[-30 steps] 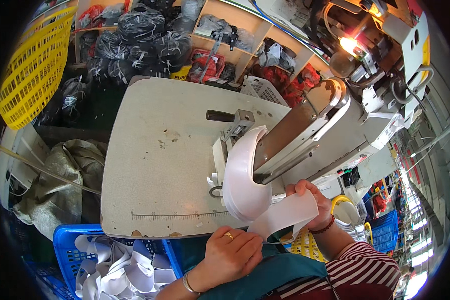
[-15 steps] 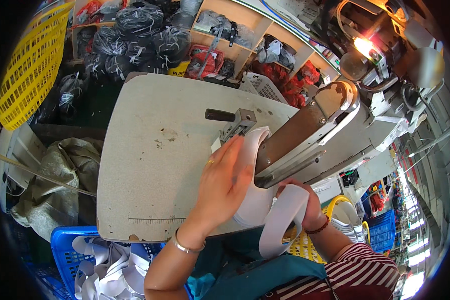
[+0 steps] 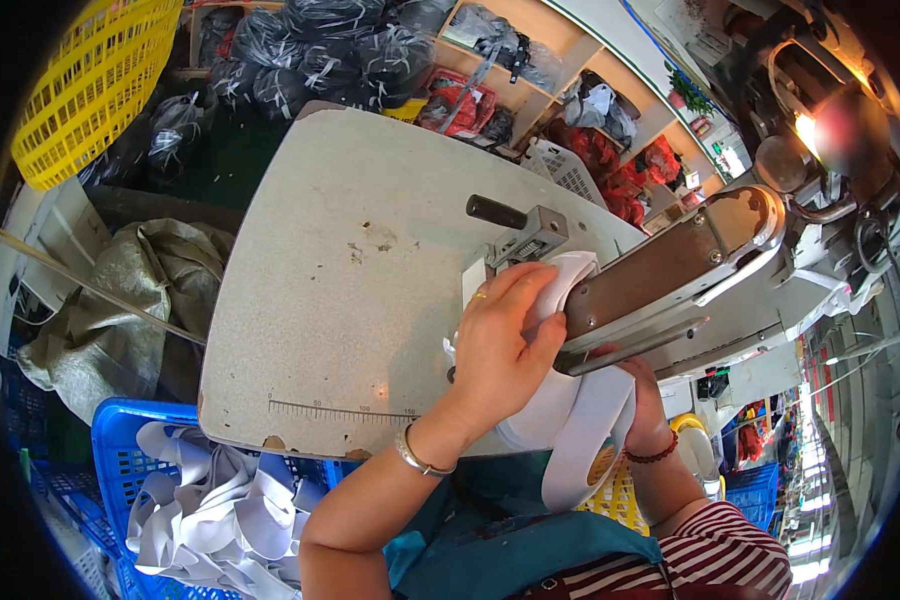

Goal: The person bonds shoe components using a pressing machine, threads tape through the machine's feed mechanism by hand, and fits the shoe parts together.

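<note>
1. Far left, a yellow basket point(image 3: 95, 95) stands tilted, with a crumpled sack point(image 3: 120, 300) lower down near the table.
2. Next, a blue basket point(image 3: 115, 425) sits below the table's near edge, heaped with loose white pieces point(image 3: 260, 525).
3. The pale table point(image 3: 310, 250) spreads across the middle — worn, chipped along its near edge, a printed scale point(image 3: 340, 409) running there.
4. A black handle point(image 3: 497, 211) juts leftward from a metal clamp point(image 3: 542, 233) on the table.
5. The left hand point(image 3: 507, 345) lies over the white band point(image 3: 572, 268), fingers loosely bent, thumb apart; it presses on the band rather than closing round it.
6. The band curves round the end of the brown machine arm point(image 3: 660, 265).
7. Just right, a white strip point(image 3: 585, 440) hangs in a loop below the arm.
8. The right hand point(image 3: 650, 405) is half curled, holding the strip near its top — its fingertips partly hidden by a metal rod point(image 3: 640, 347).
9. Upper right, a lamp point(image 3: 806, 132) glows.
</note>
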`<state>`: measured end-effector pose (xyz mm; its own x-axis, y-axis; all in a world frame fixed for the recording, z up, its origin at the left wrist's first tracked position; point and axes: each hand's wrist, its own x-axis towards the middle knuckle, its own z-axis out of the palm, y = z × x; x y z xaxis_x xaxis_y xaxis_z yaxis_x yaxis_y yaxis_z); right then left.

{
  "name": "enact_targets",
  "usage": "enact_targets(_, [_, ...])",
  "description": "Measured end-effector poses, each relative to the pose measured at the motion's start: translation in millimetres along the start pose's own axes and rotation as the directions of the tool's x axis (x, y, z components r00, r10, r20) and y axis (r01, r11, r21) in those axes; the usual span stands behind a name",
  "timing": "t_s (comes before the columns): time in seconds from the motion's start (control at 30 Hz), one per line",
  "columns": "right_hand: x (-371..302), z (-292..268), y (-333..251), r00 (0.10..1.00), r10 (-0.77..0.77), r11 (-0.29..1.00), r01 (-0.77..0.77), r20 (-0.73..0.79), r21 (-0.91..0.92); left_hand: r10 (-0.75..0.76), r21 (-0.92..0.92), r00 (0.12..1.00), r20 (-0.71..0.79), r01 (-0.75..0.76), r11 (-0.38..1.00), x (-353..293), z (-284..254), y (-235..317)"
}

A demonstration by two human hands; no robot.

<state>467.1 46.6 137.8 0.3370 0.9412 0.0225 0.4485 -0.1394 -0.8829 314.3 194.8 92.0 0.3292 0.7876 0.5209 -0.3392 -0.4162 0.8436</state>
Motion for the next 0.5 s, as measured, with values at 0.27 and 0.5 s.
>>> enact_targets(0.27, [-2, -5, 6, 0.973, -0.226, 0.903, 0.197, -0.033, -0.383, 0.11, 0.085, 0.986, -0.127, -0.099, 0.991, -2, 10, 6])
enact_targets(0.5, [-5, 3, -16, 0.991, -0.11, 0.986, 0.1, -0.074, -0.13, 0.226, 0.31, 0.974, -0.025, -0.207, 0.928, 7, 0, 35])
